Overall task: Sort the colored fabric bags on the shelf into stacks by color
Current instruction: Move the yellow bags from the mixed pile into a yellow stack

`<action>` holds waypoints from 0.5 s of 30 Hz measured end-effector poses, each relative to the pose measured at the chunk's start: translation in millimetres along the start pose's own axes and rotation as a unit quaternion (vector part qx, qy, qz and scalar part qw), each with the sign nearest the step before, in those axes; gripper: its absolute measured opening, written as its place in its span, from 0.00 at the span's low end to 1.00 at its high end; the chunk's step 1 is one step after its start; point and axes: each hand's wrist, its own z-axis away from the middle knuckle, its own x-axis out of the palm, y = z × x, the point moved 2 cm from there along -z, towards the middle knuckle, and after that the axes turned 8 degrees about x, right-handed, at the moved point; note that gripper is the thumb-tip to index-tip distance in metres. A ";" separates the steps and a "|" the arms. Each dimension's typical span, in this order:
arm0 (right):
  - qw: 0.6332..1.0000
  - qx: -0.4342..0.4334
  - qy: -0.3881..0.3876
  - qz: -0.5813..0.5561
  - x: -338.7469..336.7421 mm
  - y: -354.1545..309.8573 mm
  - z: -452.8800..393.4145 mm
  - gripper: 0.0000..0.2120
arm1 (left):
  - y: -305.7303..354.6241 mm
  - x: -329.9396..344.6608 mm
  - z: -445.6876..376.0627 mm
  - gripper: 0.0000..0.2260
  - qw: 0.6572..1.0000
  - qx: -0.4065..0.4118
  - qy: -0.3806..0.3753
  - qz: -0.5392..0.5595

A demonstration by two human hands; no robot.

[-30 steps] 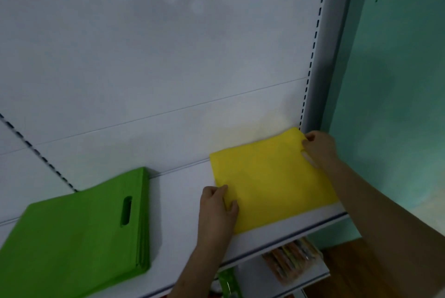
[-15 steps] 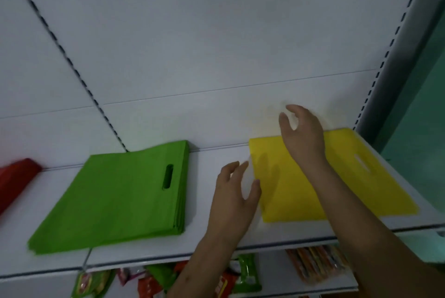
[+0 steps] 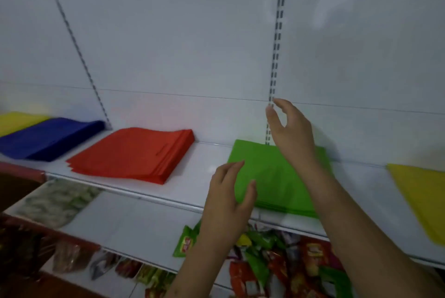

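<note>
While both hands hang in the air holding nothing, the left hand spreads relaxed fingers at the green bag stack's left edge and the right hand hovers over its back edge, fingers loosely curved. Along the white shelf, bare strips separate the blue stack, red stack, green stack and the yellow bag cut by the right frame edge. Another yellow bag lies far left, touching the blue stack.

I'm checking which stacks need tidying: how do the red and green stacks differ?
The red stack is fanned, its edges staggered; the green stack looks squarer. Red lies left and uncovered; green sits mid-shelf, partly hidden behind both hands. Both are flat fabric bags on the same white shelf.
</note>
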 end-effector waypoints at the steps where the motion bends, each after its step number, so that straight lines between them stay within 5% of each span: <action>1: 1.000 -0.007 -0.007 -0.008 27.7 -22.2 7.4 0.21 | -17.6 -29.3 7.2 0.23 1.000 -0.008 0.014 -0.006; 15: 0.987 -0.090 -0.135 -0.025 340.9 -235.4 73.0 0.23 | -208.5 -314.1 62.5 0.23 0.979 -0.128 0.133 -0.089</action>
